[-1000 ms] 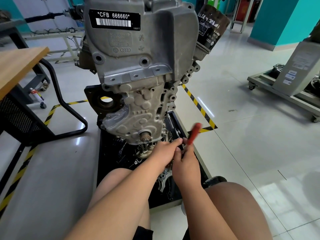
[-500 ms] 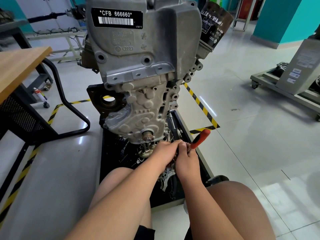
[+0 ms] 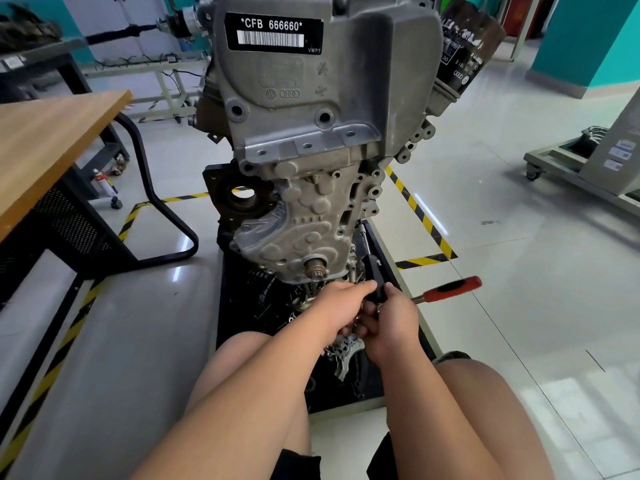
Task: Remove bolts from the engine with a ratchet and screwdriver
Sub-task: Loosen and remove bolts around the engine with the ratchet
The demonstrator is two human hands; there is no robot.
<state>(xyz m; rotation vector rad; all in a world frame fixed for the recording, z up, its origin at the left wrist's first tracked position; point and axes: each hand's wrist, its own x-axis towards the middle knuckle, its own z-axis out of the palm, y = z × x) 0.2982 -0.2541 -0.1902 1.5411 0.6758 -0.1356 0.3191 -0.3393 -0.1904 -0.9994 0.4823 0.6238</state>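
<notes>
The grey engine (image 3: 311, 140) stands upright on a black tray (image 3: 239, 320) on the floor, between my knees. Both my hands meet at its lower front, just below the crank stub (image 3: 316, 268). My right hand (image 3: 394, 323) grips the ratchet (image 3: 453, 289) near its head; the red and black handle sticks out to the right. My left hand (image 3: 341, 306) has its fingers curled at the ratchet's head, the thumb lying against a black upright piece (image 3: 379, 287) between the hands. The socket and the bolt are hidden by my fingers.
Loose metal parts (image 3: 344, 355) lie in the tray under my hands. A wooden-topped table (image 3: 52, 147) with a black tube frame stands to the left. Yellow and black floor tape (image 3: 420, 216) runs right of the tray. A wheeled stand (image 3: 575, 168) sits far right.
The ratchet's red handle has swung down from pointing up and right to lying nearly level, pointing right. Both hands have stayed at the same spot under the engine.
</notes>
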